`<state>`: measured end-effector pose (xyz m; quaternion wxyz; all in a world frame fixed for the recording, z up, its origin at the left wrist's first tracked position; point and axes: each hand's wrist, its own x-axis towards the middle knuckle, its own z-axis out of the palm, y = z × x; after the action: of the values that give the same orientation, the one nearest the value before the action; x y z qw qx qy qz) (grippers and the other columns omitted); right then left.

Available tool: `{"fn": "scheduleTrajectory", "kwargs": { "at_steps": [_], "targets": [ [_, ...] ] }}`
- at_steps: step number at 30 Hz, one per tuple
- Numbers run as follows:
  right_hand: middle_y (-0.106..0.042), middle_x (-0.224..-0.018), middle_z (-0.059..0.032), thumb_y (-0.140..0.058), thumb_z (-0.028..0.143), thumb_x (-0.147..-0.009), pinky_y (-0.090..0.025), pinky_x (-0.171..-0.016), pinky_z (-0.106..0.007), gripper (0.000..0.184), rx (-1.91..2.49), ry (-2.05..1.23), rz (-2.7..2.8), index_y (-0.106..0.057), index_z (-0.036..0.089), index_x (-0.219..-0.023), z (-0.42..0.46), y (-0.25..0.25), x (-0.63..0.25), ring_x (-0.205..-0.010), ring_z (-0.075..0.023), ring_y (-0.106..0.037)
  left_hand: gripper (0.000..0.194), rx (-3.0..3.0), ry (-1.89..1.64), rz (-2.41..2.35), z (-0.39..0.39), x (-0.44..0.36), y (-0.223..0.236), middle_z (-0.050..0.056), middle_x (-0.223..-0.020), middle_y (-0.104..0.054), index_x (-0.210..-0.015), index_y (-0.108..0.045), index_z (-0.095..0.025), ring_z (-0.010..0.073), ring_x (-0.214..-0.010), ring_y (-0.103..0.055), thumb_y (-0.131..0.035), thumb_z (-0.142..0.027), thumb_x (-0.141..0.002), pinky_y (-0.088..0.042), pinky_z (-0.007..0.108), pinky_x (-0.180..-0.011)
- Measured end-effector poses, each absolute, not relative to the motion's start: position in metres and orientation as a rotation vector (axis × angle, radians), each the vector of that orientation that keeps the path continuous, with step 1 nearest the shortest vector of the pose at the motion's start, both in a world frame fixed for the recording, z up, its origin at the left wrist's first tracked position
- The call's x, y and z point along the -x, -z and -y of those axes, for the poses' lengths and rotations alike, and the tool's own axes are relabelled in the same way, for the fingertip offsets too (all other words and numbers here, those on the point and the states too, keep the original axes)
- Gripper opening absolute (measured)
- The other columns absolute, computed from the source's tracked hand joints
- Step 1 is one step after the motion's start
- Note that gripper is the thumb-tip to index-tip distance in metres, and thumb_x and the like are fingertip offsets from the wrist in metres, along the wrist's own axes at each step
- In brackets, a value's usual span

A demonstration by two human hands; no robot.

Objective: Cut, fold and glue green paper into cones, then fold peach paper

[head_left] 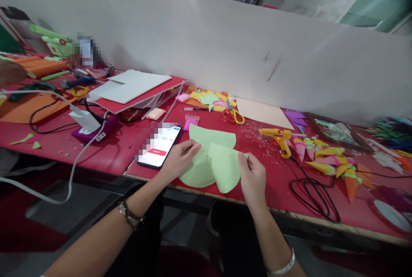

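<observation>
Light green paper (196, 172) is between my two hands at the table's front edge. It has a rounded lower edge, and a curved part stands up on its right side; I cannot tell whether this is a fold or a second piece. My left hand (180, 157) is closed at the paper's left side, thumb on top. On the right, my right hand (253, 178) pinches the edge of the raised part between thumb and fingers. A phone (159, 146) showing a timer lies just left of the paper, close to my left hand.
A yellow glue gun (279, 140) with a coiled black cord stands right of the paper. Small paper cones (325, 157) lie further right. Scissors (233, 114) and paper scraps are behind; white boards (131, 84), a power strip (93, 129) and another person's hand (11, 72) are left.
</observation>
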<state>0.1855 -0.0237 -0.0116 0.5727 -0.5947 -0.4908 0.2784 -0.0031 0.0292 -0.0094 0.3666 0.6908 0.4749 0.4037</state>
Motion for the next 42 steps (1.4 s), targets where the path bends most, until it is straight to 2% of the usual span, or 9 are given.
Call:
{"fn": "scheduleTrajectory", "kwargs": {
  "at_steps": [3, 7, 12, 15, 19, 24, 29, 35, 42],
  "targets": [
    [-0.034, -0.054, 0.006, -0.047, 0.044, -0.077, -0.027, -0.046, -0.019, 0.033, 1.372, -0.608, 1.048, -0.042, 0.017, -0.059, 0.021, 0.012, -0.192, -0.05, -0.0076, -0.031, 0.026, -1.803, -0.93, -1.235, -0.031, 0.009, 0.008, -0.002, -0.067, -0.053, -0.076, -0.056, -0.016, 0.0109, -0.06, -0.046, -0.051, -0.042, -0.074, -0.033, 0.019, -0.053],
    [-0.047, -0.058, 0.0035, -0.05, 0.045, -0.075, -0.035, -0.05, -0.02, 0.03, 1.329, -0.608, 0.935, -0.049, 0.016, -0.066, 0.018, 0.01, -0.196, -0.053, -0.0092, -0.041, 0.028, -1.793, -0.897, -1.265, -0.031, 0.012, 0.008, -0.004, -0.052, -0.049, -0.072, -0.057, -0.016, 0.0087, -0.045, -0.042, -0.048, -0.042, -0.076, -0.029, 0.018, -0.042],
    [-0.065, -0.088, -0.0079, -0.062, 0.042, -0.065, -0.045, -0.067, -0.029, 0.041, 1.336, -0.803, 1.119, -0.058, 0.015, -0.096, 0.02, 0.006, -0.192, -0.078, -0.0188, -0.058, 0.028, -1.635, -0.98, -1.22, -0.03, 0.011, 0.01, -0.004, -0.051, -0.051, -0.079, -0.059, -0.016, 0.0072, -0.037, -0.042, -0.051, -0.043, -0.074, -0.028, 0.018, -0.036],
    [-0.067, -0.079, -0.009, -0.058, 0.044, -0.069, -0.046, -0.062, -0.029, 0.035, 1.454, -0.76, 1.148, -0.064, 0.011, -0.082, 0.022, 0.006, -0.193, -0.075, -0.022, -0.059, 0.027, -1.493, -0.99, -1.141, -0.031, 0.011, 0.009, -0.005, -0.052, -0.052, -0.081, -0.058, -0.016, 0.0053, -0.033, -0.039, -0.056, -0.041, -0.071, -0.027, 0.017, -0.033],
    [-0.065, -0.062, -0.0068, -0.051, 0.045, -0.074, -0.042, -0.051, -0.026, 0.038, 1.543, -0.644, 1.116, -0.064, 0.009, -0.07, 0.024, 0.009, -0.194, -0.065, -0.0213, -0.059, 0.031, -1.089, -1.153, -0.913, -0.03, 0.003, 0.01, 0.001, -0.077, -0.063, -0.092, -0.056, -0.016, 0.0107, -0.061, -0.058, -0.063, -0.035, -0.067, -0.046, 0.021, -0.057],
    [-0.067, -0.074, -0.0093, -0.051, 0.044, -0.075, -0.045, -0.056, -0.026, 0.037, 1.487, -0.703, 1.078, -0.064, 0.01, -0.076, 0.024, 0.008, -0.186, -0.071, -0.0216, -0.06, 0.037, -0.972, -1.1, -0.933, -0.021, -0.012, 0.019, 0.008, -0.093, -0.064, -0.101, -0.057, -0.015, 0.0184, -0.082, -0.06, -0.058, -0.04, -0.073, -0.047, 0.029, -0.075],
    [-0.067, -0.08, -0.0108, -0.057, 0.047, -0.069, -0.046, -0.057, -0.028, 0.04, 1.499, -0.752, 0.914, -0.063, 0.01, -0.085, 0.022, 0.009, -0.194, -0.073, -0.0215, -0.06, 0.031, -1.562, -1.054, -1.144, -0.016, -0.006, 0.025, 0.004, -0.078, -0.064, -0.079, -0.061, -0.013, 0.0184, -0.074, -0.057, -0.053, -0.042, -0.076, -0.045, 0.026, -0.066],
    [-0.063, -0.07, -0.0045, -0.05, 0.046, -0.075, -0.044, -0.057, -0.025, 0.036, 1.427, -0.75, 1.04, -0.063, 0.012, -0.081, 0.023, 0.005, -0.206, -0.066, -0.0165, -0.057, 0.032, -1.626, -1.114, -1.049, -0.02, 0.003, 0.017, 0.003, -0.081, -0.062, -0.09, -0.057, -0.014, 0.0141, -0.076, -0.056, -0.038, -0.04, -0.084, -0.045, 0.024, -0.071],
    [-0.054, -0.053, 0.0001, -0.051, 0.048, -0.074, -0.038, -0.048, -0.021, 0.038, 1.517, -0.582, 1.094, -0.056, 0.013, -0.061, 0.024, 0.008, -0.206, -0.053, -0.0115, -0.049, 0.044, -1.61, -0.982, -1.207, -0.019, 0.004, 0.015, -0.005, -0.035, -0.037, -0.054, -0.046, -0.016, 0.0081, -0.035, -0.04, -0.036, -0.048, -0.082, -0.032, 0.019, -0.039]
  ]
}}
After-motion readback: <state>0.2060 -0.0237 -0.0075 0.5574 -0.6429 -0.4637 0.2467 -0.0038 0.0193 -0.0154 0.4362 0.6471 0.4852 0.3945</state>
